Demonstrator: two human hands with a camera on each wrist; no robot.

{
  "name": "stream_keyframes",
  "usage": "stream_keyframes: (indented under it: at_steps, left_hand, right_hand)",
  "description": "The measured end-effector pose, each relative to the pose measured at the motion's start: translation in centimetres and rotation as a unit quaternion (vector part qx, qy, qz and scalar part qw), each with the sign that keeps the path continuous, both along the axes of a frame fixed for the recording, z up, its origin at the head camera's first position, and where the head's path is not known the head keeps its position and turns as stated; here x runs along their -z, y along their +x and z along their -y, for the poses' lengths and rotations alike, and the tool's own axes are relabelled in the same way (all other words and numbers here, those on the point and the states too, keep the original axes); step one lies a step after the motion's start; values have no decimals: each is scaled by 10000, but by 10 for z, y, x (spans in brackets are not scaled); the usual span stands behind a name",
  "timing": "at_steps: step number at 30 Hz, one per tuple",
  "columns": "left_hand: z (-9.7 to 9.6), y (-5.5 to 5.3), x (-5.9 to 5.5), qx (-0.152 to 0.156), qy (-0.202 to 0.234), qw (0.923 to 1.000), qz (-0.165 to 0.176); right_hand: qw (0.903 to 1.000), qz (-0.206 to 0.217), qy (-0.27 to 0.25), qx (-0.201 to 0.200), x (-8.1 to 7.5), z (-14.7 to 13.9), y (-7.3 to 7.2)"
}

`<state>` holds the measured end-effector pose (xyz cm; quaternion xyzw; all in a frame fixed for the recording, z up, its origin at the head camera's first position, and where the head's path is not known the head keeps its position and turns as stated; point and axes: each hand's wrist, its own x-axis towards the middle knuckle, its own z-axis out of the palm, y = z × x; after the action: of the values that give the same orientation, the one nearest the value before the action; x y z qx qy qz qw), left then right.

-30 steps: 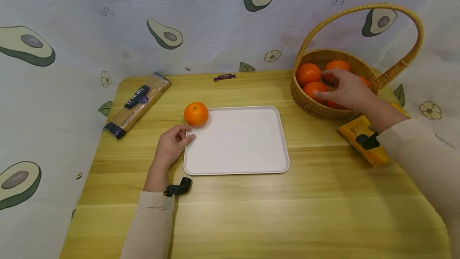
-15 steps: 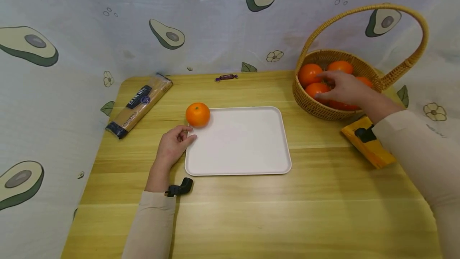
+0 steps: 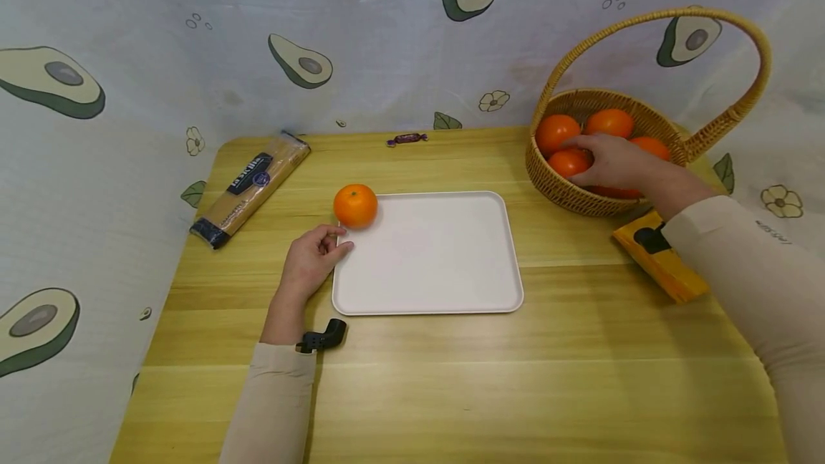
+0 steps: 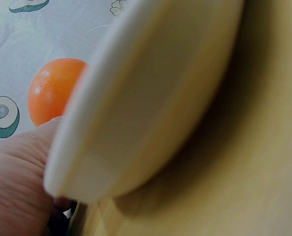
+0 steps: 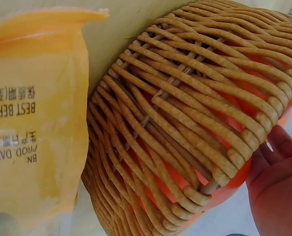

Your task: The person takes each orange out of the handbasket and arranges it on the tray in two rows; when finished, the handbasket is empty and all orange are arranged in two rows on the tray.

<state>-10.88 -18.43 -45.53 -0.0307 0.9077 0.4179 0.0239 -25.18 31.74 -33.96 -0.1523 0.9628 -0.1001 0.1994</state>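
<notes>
My left hand [image 3: 309,258] rests at the left edge of a white rectangular tray [image 3: 427,253], thumb and fingertips over its rim. Just beyond those fingers, an orange [image 3: 355,206] sits at the tray's far left corner; it also shows in the left wrist view. My right hand [image 3: 616,161] reaches into a wicker basket [image 3: 548,192] with a tall handle. Its thumb and fingers are curled about the front-left tomato [image 3: 568,161]. Several red-orange tomatoes lie in the basket, partly hidden by the hand. In the right wrist view, the basket's woven side [image 5: 185,113] hides most of the fruit.
A yellow packet [image 3: 664,263] lies beneath my right forearm, close to the basket. At the table's back edge is a small purple wrapped candy [image 3: 407,139]. A pack of pasta [image 3: 251,188] lies at the left. An avocado-print cloth [image 3: 387,34] hangs behind the table.
My right hand has lowered slightly in the basket, and its thumb and fingers have moved in around the front-left tomato. The left hand, tray and orange stay in place.
</notes>
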Motion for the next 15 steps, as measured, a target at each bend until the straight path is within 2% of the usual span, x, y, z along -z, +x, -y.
stream_keyframes:
  at_steps: [15]
  left_hand:
    - [1, 0, 0, -6, 0, 10000, 9]
  right_hand:
    - [9999, -110, -76, -37, 2, 0, 0]
